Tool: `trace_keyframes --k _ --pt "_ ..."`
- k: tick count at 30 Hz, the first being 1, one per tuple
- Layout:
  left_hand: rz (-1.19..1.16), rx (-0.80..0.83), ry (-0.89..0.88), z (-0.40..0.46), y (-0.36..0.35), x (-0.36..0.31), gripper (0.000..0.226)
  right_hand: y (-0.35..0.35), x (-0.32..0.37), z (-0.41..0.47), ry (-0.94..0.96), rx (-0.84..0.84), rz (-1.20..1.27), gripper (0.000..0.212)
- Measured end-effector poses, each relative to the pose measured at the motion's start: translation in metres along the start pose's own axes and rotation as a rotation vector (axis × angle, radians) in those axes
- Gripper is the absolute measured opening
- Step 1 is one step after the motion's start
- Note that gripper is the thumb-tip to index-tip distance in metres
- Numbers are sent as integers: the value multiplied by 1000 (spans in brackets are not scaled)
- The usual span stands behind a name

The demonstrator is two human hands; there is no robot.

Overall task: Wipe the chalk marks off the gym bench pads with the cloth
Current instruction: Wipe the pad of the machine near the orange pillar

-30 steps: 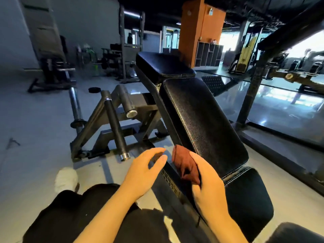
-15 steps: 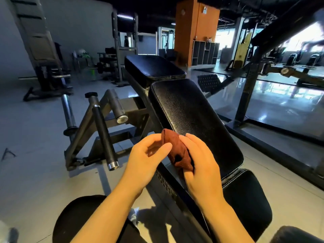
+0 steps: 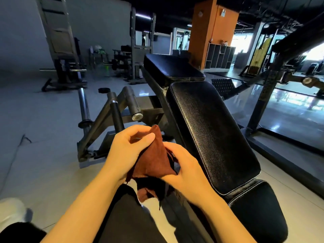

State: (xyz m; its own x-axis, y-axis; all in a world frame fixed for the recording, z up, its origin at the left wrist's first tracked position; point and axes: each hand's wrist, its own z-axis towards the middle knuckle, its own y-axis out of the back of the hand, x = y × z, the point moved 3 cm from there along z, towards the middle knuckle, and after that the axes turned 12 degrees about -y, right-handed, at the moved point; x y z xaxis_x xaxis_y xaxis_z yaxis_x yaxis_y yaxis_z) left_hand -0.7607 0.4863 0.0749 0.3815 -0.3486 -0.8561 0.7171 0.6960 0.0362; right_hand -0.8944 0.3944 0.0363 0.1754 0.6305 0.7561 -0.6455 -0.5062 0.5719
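Observation:
A rust-brown cloth (image 3: pixel 154 158) is held between both hands just left of the bench, off the pads. My left hand (image 3: pixel 126 151) pinches its upper corner between thumb and fingers. My right hand (image 3: pixel 185 169) grips its lower right part, and a loose end hangs below. The long black back pad (image 3: pixel 210 130) slopes away to the right of my hands. A second black pad (image 3: pixel 171 67) sits beyond it, and the seat pad (image 3: pixel 257 213) lies at the lower right. I see no clear chalk marks on the pads.
A grey steel frame with round weight pegs (image 3: pixel 121 111) stands on the floor left of the bench. A black upright post (image 3: pixel 259 100) rises at the right. Racks and machines (image 3: pixel 61 50) fill the far left. My dark trouser leg (image 3: pixel 133 223) is below the hands.
The cloth has come up off the bench edge. My left hand has closed on its top corner, and both hands now hold it spread between them.

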Motion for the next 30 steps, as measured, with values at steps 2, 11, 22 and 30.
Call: trace_keyframes --k 2,11,22,30 --pt "47 -9 -33 5 16 -10 12 -3 10 10 14 108 21 69" --pt "69 -378 11 -5 125 -42 9 -79 80 53 129 203 248 58" --pt "41 -804 123 -44 226 -56 7 -194 164 44 -100 631 780 26" --pt "511 -764 215 -101 312 -48 14 -256 162 72 -553 701 1009 24"
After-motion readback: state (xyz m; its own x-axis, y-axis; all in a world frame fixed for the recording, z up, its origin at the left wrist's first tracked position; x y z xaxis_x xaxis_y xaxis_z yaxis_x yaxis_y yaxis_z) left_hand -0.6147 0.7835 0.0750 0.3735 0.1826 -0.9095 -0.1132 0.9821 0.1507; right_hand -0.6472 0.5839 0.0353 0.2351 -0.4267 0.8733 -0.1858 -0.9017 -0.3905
